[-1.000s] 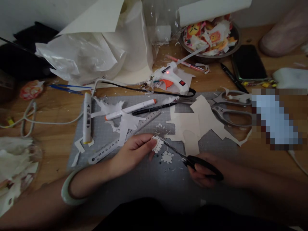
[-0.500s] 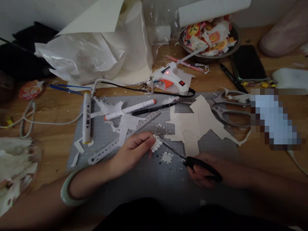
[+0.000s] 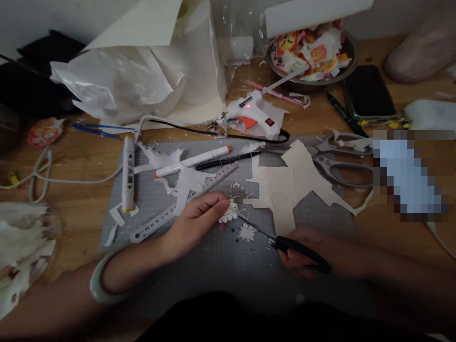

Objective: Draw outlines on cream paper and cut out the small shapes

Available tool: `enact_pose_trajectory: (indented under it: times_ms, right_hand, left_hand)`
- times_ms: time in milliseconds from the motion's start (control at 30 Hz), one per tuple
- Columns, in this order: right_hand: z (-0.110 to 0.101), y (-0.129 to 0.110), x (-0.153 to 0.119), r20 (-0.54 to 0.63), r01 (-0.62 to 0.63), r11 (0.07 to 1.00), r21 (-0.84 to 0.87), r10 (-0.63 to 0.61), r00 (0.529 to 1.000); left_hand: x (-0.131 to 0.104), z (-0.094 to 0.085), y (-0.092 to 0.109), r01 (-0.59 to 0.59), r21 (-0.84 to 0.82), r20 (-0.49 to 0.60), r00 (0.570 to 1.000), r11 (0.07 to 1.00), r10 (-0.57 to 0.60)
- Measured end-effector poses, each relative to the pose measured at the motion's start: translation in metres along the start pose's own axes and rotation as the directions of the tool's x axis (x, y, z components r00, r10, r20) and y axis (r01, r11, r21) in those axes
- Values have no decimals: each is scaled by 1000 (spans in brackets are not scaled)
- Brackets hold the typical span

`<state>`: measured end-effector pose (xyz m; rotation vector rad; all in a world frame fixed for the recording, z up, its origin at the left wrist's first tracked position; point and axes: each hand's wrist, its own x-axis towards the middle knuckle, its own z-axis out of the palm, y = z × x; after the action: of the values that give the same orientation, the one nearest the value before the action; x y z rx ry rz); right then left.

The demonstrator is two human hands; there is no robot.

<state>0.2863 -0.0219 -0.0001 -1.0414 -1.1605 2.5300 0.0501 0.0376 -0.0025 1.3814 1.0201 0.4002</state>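
Observation:
Between thumb and fingers, my left hand (image 3: 203, 218) pinches a small white paper piece (image 3: 228, 214) with a scalloped, dark-outlined edge. My right hand (image 3: 302, 251) is closed around the black handles of small scissors (image 3: 299, 249), whose thin blades reach left to the edge of that piece. A second scalloped paper piece (image 3: 247, 232) lies on the grey cutting mat (image 3: 213, 280) just below the blades. Tiny paper scraps are scattered around both pieces. Part of my right hand's fingers is hidden by the handles and shadow.
Beyond the hands lie a ruler (image 3: 160, 219), an orange-tipped marker (image 3: 194, 161), a black pen (image 3: 228, 161), cream paper offcuts (image 3: 278, 183) and large grey scissors (image 3: 342, 171). Farther back are a glue gun (image 3: 256, 116), a metal bowl (image 3: 351, 59) of scraps and a phone (image 3: 370, 92).
The held paper piece has turned and shifted slightly left in my left hand's pinch. The small scissors have moved only slightly.

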Motion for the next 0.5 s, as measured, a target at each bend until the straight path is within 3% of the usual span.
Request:
enact_pose_trajectory:
  times_ms: [500]
  right_hand:
    - [3,-2,-1,-30,25,998,50,-24,999]
  left_hand:
    - [1,-2,0,-59,75,61,997,995,55]
